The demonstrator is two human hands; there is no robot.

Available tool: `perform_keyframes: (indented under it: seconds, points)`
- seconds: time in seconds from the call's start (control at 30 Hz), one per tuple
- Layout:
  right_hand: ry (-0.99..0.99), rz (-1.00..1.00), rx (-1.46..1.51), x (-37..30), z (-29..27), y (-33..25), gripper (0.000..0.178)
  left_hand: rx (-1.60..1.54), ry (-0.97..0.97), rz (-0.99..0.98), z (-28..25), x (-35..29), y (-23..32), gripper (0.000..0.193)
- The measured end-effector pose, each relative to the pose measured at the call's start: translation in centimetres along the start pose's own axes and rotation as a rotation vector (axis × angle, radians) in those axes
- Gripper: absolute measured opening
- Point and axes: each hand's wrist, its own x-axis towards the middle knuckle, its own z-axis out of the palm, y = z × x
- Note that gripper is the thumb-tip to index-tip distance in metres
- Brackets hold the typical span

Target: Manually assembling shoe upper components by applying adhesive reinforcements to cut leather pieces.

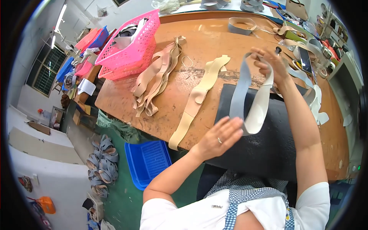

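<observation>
A looped fabric band (240, 90), grey-blue on one side and whitish on the other, hangs over a black mat (268, 147). My right hand (271, 66) holds its upper end between curled fingers. Low on the loop, my left hand (219, 138) has its fingers stretched out flat, the tips against or just beside the band; the thumb is hidden. Left of the mat lies a long yellow and beige strap (199, 96), its near end hanging over the table edge. Farther left is a pile of beige and brown straps (159, 78).
A pink basket (128, 50) holding grey pieces stands at the table's far left. A grey coiled band (241, 27) lies at the back. A phone (305, 59), scissors and scraps crowd the right. Below sit a blue crate (147, 161) and heaped grey bands (102, 165).
</observation>
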Motion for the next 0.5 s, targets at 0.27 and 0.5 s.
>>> perform_keyframes:
  seconds: [0.27,0.5]
  points:
    - [0.674,0.492,-1.335,0.7,-0.6,2.6,0.049,0.569,0.166,-0.720,-0.7,-3.7,-10.0,0.016]
    - [0.569,-0.192,-1.942,-3.1,11.8,6.0,0.033,0.505,-0.063,-0.939,-0.6,-6.2,-12.0,0.013]
